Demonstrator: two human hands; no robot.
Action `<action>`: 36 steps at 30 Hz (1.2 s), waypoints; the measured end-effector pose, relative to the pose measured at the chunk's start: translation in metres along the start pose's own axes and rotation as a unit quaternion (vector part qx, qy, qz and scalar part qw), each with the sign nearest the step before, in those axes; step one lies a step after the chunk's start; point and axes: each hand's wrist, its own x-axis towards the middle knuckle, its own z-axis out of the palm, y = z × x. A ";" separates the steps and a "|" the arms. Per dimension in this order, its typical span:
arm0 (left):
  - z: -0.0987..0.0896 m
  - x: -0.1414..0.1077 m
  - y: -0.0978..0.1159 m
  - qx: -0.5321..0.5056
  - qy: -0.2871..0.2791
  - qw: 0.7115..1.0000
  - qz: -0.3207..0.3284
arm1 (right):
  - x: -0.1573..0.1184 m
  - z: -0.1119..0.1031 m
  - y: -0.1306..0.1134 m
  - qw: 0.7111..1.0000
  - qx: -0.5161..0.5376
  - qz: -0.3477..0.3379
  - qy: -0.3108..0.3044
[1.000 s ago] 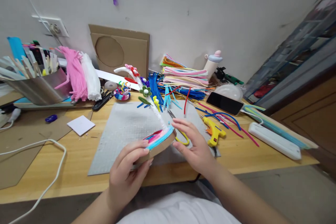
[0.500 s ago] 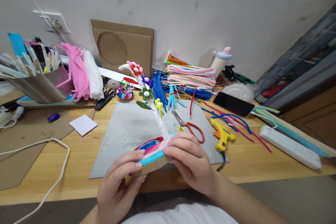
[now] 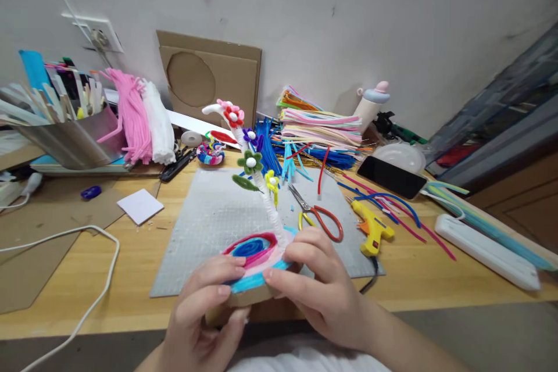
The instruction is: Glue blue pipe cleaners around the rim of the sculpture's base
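Observation:
Between my hands is a pipe-cleaner craft base, a cardboard piece topped with light blue, pink, red and dark blue spiralled strips. From it rises a white wrapped stem, leaning left, bearing a red flower, a purple flower, a green flower, a yellow flower and a green leaf. My left hand grips the base's left edge, fingers on top and thumb beneath. Closed on the right side near the stem's foot is my right hand; its thumb is hidden.
Scissors and a yellow glue gun lie on the right of the grey cutting mat. A phone, a white power strip and pipe-cleaner bundles sit beyond. At left are a metal holder and white cable.
The base has tipped a little toward me, showing more of its spiral top. My right hand's fingers have spread slightly along the edge. The whole view has shifted a little.

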 end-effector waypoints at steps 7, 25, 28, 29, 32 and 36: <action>-0.006 0.011 0.005 0.188 -0.069 0.980 0.000 | -0.016 0.008 0.013 0.997 -0.005 0.025 0.075; -0.014 0.007 -0.024 0.134 -0.015 0.988 -0.071 | -0.016 0.014 0.028 0.970 0.202 0.122 0.057; -0.006 0.011 -0.021 0.127 0.002 0.987 -0.097 | -0.014 0.013 0.025 0.972 0.181 0.130 0.081; -0.004 0.012 -0.019 0.126 0.016 0.989 -0.082 | -0.014 0.014 0.025 0.970 0.180 0.140 0.089; -0.001 0.016 -0.014 0.184 0.023 0.982 0.034 | -0.015 0.016 0.025 0.959 0.188 0.177 0.116; -0.006 0.021 -0.021 0.308 0.013 0.950 0.056 | -0.018 0.018 0.026 0.949 0.164 0.220 0.154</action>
